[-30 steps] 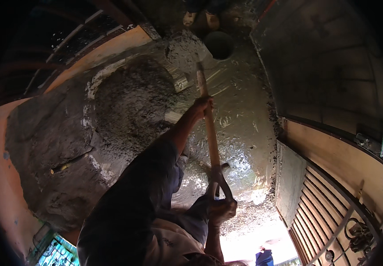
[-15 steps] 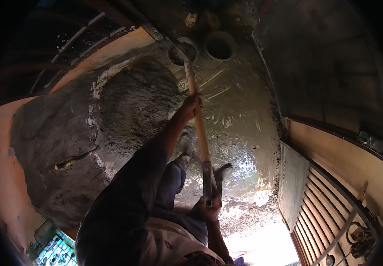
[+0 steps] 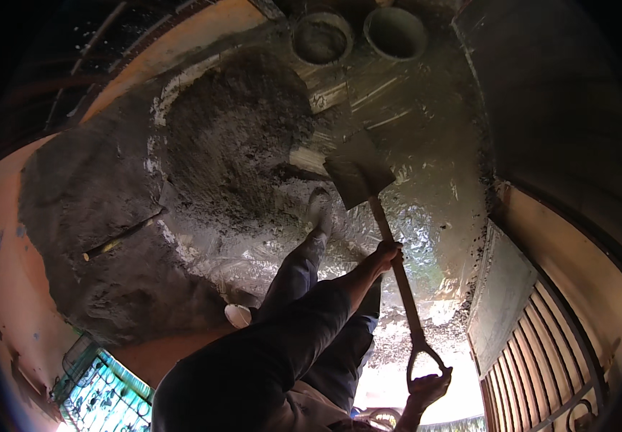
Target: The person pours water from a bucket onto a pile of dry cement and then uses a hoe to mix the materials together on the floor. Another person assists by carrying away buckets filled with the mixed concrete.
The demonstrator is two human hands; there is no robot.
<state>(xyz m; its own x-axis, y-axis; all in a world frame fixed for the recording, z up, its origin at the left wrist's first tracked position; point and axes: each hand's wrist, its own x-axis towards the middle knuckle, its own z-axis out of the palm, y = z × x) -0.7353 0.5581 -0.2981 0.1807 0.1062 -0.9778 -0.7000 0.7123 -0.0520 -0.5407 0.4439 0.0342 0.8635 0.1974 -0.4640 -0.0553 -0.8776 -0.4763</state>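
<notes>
A shovel (image 3: 403, 299) slants across the middle, its flat square blade (image 3: 358, 169) up front and its D-shaped grip toward me. Partway down the shaft my left hand (image 3: 388, 255) is wrapped around the wood, arm stretched out. My right hand (image 3: 430, 387) is closed on the grip at the near end. The blade is over the wet grey floor, right of a broad dark heap of mortar-like mix (image 3: 231, 137). Whether it touches the floor I cannot tell. My bare foot (image 3: 319, 209) is beside the heap.
Two round buckets (image 3: 321, 39) stand side by side at the far end; the left one holds grey material. A yellowish-handled tool (image 3: 120, 241) lies in a sandy pile at left. A slatted gate (image 3: 534, 331) stands at right, and an orange wall (image 3: 8, 245) runs along the left.
The shovel has swung down and to the right; its blade now shows over the floor. Both hands moved right with it, the left also coming nearer to me.
</notes>
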